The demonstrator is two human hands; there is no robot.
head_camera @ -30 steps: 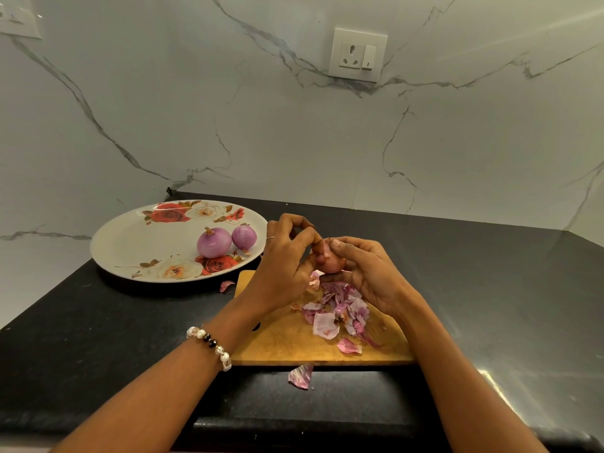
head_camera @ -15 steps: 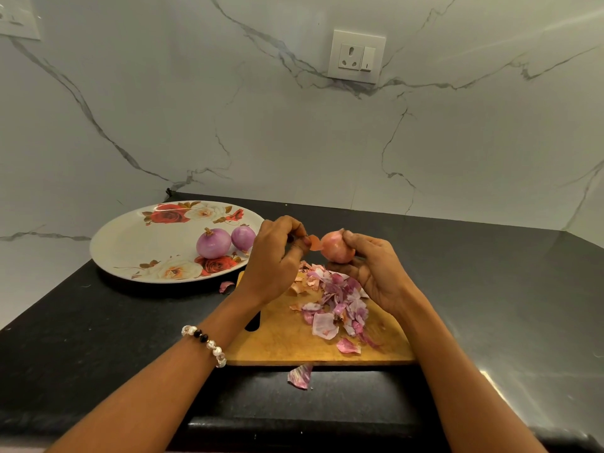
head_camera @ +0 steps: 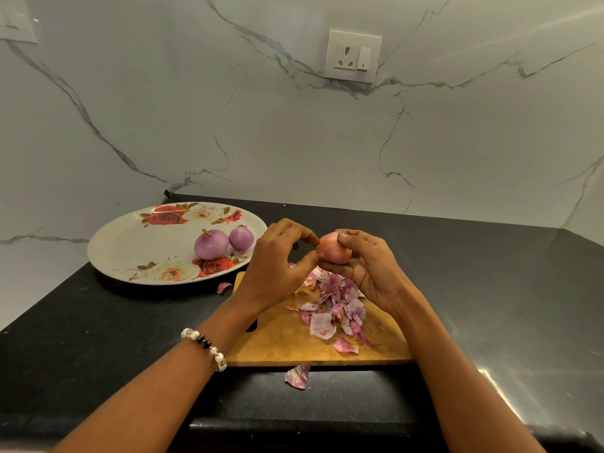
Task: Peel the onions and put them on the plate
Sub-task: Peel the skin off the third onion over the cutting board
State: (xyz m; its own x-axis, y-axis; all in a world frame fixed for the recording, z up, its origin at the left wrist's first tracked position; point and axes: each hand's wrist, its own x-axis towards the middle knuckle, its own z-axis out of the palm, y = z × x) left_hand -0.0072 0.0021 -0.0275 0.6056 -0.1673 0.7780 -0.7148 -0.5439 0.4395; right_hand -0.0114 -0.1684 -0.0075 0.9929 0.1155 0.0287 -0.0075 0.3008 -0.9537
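Small round onion, papery pinkish-orange skin on it, held up over the cutting board. Clamped in the right hand, thumb on top, fingers curled underneath. Left hand right up against its left side, thumb and forefinger pinching at the skin, other fingers bent loosely.

Just below the fingers: a heap of thin, curled purple and white peels on the worn wooden board, plus one stray peel off its near edge and another tiny bit by its left corner.

Left of the fingers: oval white plate, glossy, printed with red and cream roses, holding two peeled onions side by side, smooth and shiny purple.

Beaded bracelet on the left wrist. Speckled black stone counter, white marble wall with grey veins, white socket and switch above. No readable writing anywhere.
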